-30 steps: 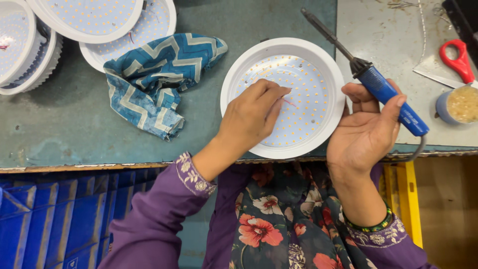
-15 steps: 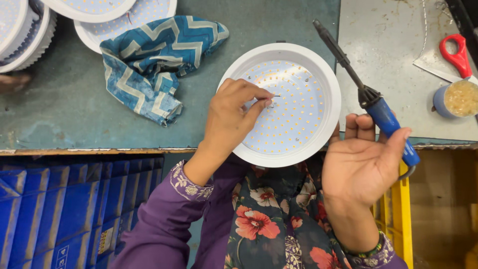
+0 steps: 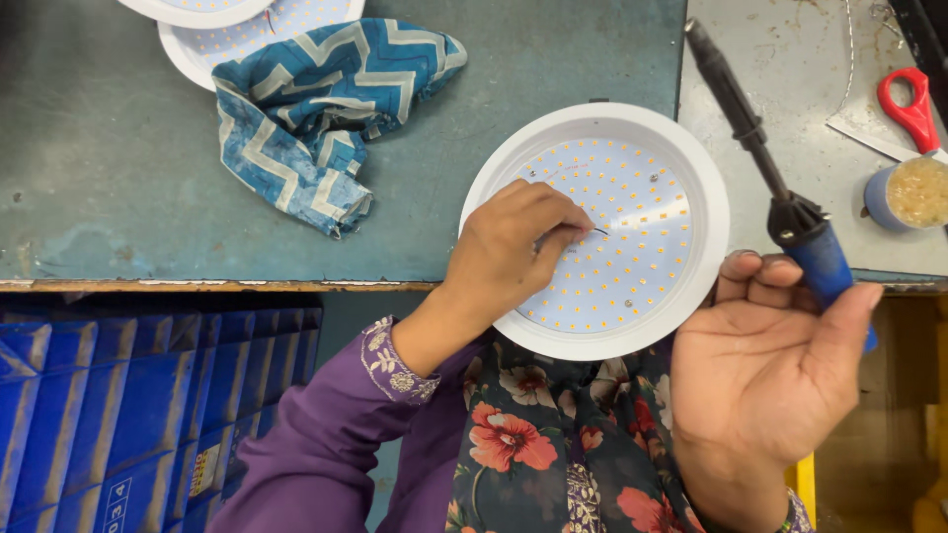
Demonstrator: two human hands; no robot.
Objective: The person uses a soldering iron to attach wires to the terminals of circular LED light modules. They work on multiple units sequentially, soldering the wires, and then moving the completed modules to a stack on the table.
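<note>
Head view: the left hand (image 3: pixel 513 252) pinches a thin wire (image 3: pixel 592 230) over the round white LED lamp (image 3: pixel 602 232), which overhangs the bench's (image 3: pixel 148 178) front edge. The right hand (image 3: pixel 770 370) grips a blue-handled soldering iron (image 3: pixel 780 197), tip raised toward the far edge.

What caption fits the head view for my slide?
Left hand pinches a thin wire over a round LED panel; right hand holds a soldering iron.

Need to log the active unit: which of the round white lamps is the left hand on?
The full lamp at the bench edge: the left hand pinches a thin wire over it. The other lamps lie cut off at the top, beside the blue cloth.
</note>
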